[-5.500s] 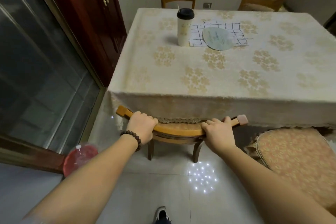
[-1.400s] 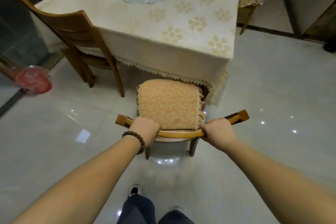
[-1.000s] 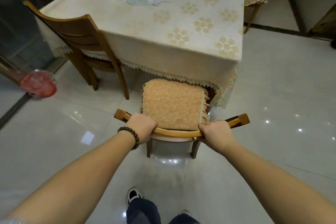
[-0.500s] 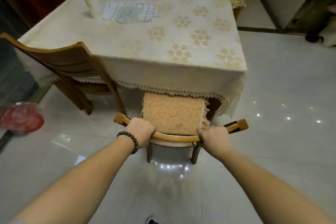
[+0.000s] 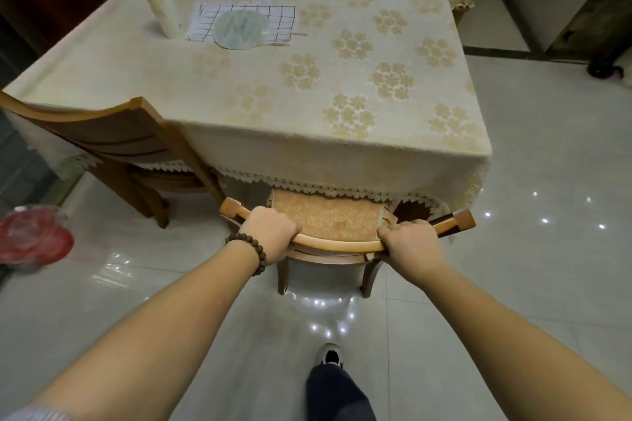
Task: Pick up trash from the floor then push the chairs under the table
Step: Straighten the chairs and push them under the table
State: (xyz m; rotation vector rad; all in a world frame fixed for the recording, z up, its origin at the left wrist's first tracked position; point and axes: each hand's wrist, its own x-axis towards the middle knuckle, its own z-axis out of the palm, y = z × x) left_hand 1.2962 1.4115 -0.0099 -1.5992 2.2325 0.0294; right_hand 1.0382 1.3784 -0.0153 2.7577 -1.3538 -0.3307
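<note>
Gripping the curved top rail [image 5: 338, 245] of the cushioned chair [image 5: 328, 220], the left hand [image 5: 270, 232] and the right hand [image 5: 408, 243] are both closed around the wood, one near each end. The rail's long axis runs from hand to hand, parallel to the near edge of the counter [image 5: 307, 113], which lies straight ahead of both hands, so the coming push is judged to go directly away from the person. Neither hand is clearly nearer. The seat cushion is partly under the tablecloth fringe [image 5: 325, 190]. Out beyond the left hand, another chair [image 5: 113, 143] stands against the counter's side. Further ahead on the counter stands a lidded cup [image 5: 160, 0], contents hidden. A red bag [image 5: 32, 239] lies on the floor well off the left hand.
</note>
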